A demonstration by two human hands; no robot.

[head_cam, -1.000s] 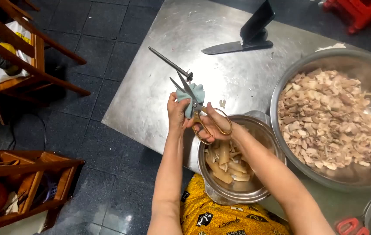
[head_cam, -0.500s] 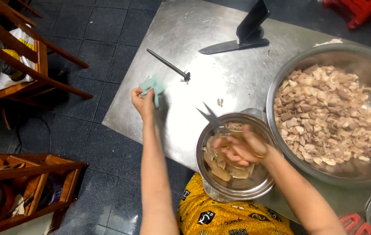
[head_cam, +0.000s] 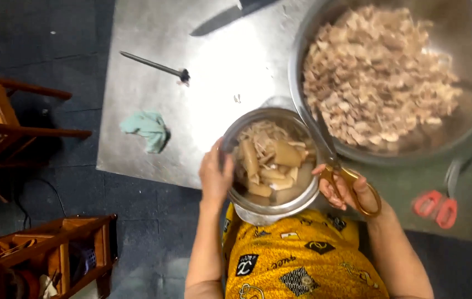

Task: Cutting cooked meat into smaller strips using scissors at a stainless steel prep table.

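Our left hand [head_cam: 215, 178] gripped the rim of the small steel bowl [head_cam: 272, 207] at the surface's near edge, its slippery soft strips [head_cam: 269, 160] needing pinching, while our right hand [head_cam: 352, 191] held gold-handled scissors [head_cam: 338, 166].

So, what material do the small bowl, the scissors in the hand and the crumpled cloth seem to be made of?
The small round bowl looks like polished steel: grey and reflective at its rim. The gold-handled scissors in the right hand seem metal, with dull grey blades and shiny brass-coloured loops. The crumpled pale green cloth appears to be soft woven fabric, matte and folded.
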